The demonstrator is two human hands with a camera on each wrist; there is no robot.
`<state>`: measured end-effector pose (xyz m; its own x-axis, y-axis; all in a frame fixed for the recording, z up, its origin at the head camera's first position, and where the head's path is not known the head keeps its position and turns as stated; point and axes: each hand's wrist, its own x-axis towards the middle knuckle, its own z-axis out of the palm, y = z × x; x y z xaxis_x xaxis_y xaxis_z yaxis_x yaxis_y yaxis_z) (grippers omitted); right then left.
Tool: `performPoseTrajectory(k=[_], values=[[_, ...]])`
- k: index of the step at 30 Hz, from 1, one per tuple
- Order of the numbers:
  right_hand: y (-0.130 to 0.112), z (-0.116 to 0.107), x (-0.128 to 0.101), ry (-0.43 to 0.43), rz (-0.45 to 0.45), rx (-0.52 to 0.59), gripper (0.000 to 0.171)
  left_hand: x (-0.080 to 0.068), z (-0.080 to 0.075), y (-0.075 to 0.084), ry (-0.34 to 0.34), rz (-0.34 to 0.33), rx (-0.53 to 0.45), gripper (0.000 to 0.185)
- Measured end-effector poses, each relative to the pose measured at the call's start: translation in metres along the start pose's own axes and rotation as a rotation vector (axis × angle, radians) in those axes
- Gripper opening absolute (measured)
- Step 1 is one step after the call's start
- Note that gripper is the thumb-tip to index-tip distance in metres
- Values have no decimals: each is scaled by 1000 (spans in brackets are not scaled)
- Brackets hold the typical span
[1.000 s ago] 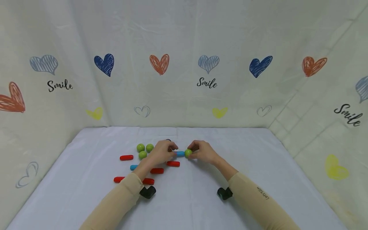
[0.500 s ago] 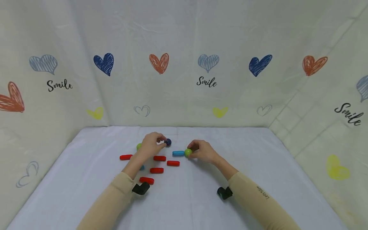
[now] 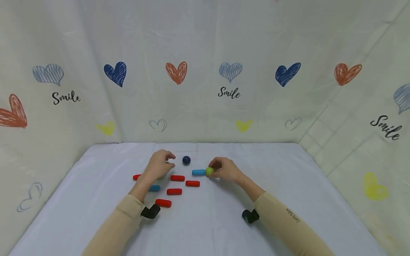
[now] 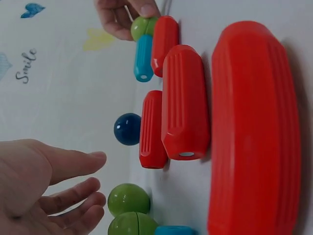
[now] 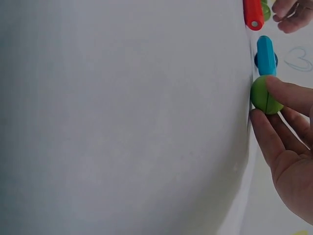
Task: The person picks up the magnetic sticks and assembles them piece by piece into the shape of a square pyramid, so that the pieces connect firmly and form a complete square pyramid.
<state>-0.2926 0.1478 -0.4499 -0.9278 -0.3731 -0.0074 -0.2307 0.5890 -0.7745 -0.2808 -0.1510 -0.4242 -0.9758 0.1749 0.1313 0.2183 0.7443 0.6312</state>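
Observation:
My right hand (image 3: 226, 169) pinches a green ball (image 3: 209, 172) between thumb and fingers. A light blue rod (image 3: 198, 172) lies end-on against that ball; the right wrist view also shows the rod (image 5: 265, 56) meeting the ball (image 5: 264, 98). My left hand (image 3: 159, 164) holds nothing, its fingers apart and relaxed. Just right of it, on the table, sits a dark blue ball (image 3: 186, 160), not touched. In the left wrist view, green balls (image 4: 128, 199) lie beside the left fingers; in the head view that hand mostly hides them.
Several red rods lie on the white-covered table (image 3: 217, 220), among them a near one (image 3: 163, 203), a middle one (image 3: 174, 191) and one by the light blue rod (image 3: 192, 183). Another blue rod (image 3: 154, 188) is partly behind the left forearm. A printed curtain (image 3: 205, 106) stands behind.
My left hand has left the light blue rod, come to the dark blue ball, then drawn back leftward from it. The right hand has stayed on the green ball.

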Motion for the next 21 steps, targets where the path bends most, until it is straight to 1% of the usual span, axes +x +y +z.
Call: performPoseTrajectory(k=[4, 7, 13, 18, 21], values=[[0, 0, 0, 1, 3, -1, 27, 2, 2, -3, -18, -23, 15, 29], [0, -1, 0, 0, 1, -6, 27, 3, 3, -4, -29, -20, 42, 29], [-1, -4, -1, -1, -1, -6, 28, 6, 6, -5, -38, -13, 137, 28], [-2, -5, 0, -8, -5, 4, 28, 5, 6, -8, -37, -6, 175, 27], [0, -5, 2, -15, -17, 11, 29, 5, 7, -9, -53, -5, 191, 29]])
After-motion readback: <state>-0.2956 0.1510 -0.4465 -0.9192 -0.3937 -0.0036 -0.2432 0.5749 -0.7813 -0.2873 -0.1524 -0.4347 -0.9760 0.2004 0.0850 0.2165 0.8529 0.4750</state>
